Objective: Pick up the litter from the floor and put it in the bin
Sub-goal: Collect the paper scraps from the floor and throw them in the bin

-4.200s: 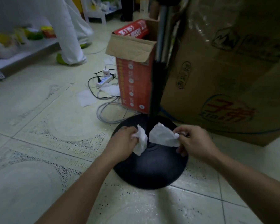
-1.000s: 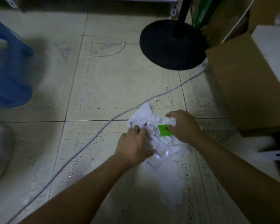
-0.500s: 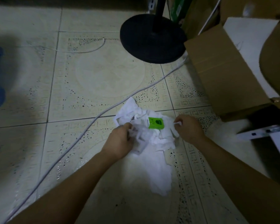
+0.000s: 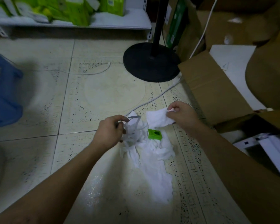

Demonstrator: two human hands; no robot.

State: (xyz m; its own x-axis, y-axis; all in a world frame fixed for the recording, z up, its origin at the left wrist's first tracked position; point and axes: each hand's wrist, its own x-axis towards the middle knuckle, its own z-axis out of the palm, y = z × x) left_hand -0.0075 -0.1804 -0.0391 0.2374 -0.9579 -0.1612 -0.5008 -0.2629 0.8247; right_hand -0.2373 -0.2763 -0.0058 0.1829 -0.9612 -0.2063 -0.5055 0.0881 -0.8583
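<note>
**Below, two hands work a heap of white litter on the tiles**

Here the left hand [image 4: 111,132] is curled with its fingers closed around thin whitish plastic loops [image 4: 132,126], which look like bag handles, at the left edge of the heap. The right hand [image 4: 182,116] pinches a crumpled white tissue sheet [image 4: 158,118] between thumb and forefinger, lifting its upper corner; the sheet hangs just beside the loops, and the two hands are near each other but apart.

Under and between the hands lies a pile of white crumpled paper and thin plastic [image 4: 152,157], spread down the cream patterned floor tiles [image 4: 94,97] toward the viewer. A small bright green square packet [image 4: 155,134] rests on top of the pile, just below the lifted sheet.

A pale grey cable [image 4: 153,98] runs across the floor from the pile's upper edge toward the round black base of a stand [image 4: 150,63] with its dark pole rising out of view. To the right, an open brown cardboard box [image 4: 207,88] sits close to the right hand, its flap tilted outward. At the far left is a blurred blue plastic object [image 4: 3,91]. Along the top, a white shelf [image 4: 120,26] carries green and white packets [image 4: 74,10]. Whether a bin is in view cannot be told.
</note>
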